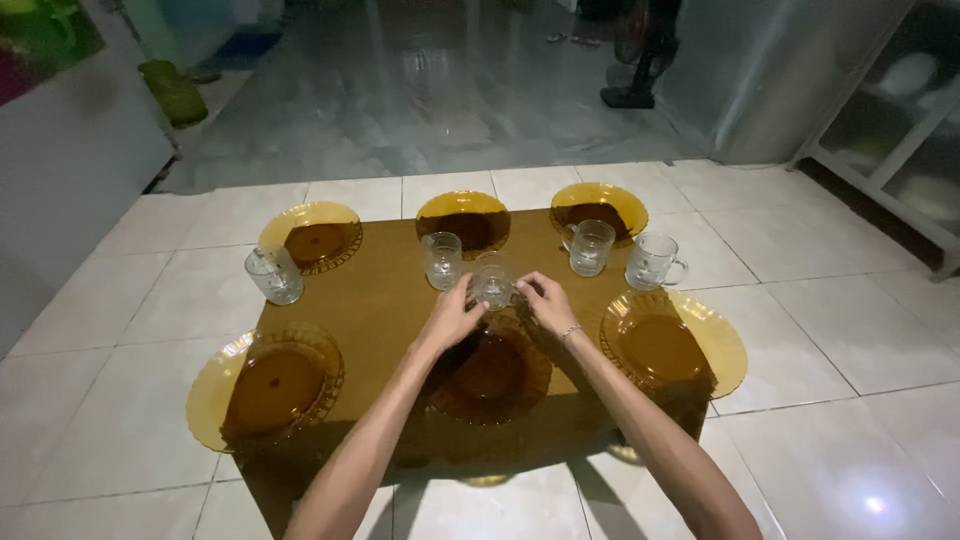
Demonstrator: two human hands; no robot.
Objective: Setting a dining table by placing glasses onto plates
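The bottom of the small clear glass mug (493, 283) is hidden by fingers, and its handle can hardly be made out. The near edge of the low brown wooden surface (385, 295) is lost in dark shadow, and the amber glass plate in the middle of the near row (490, 372) is partly covered by both wrists. The mug is held between the two hands, at the far rim of that plate. The left hand (452, 316) is curled on the mug's left side, so its grip is closed on the glass. The right hand (548, 300) is pressed on the mug's right side, with its fingertips wrapped on the glass too. Six amber plates are laid on the surface, three far and three near. The near left amber plate (268, 385) and the near right amber plate (672, 345) are hung out over the edges. Four more clear mugs are stood about: a left mug (274, 275) near the far left plate, a middle mug (442, 260) just beside the held one, and two right mugs (590, 247) (654, 262) close together. Pale square floor tiles (830, 330) are seen all around, and a darker shiny floor (420, 90) is seen farther back. A black fan stand (640, 60) is seen there, cut off at the top.
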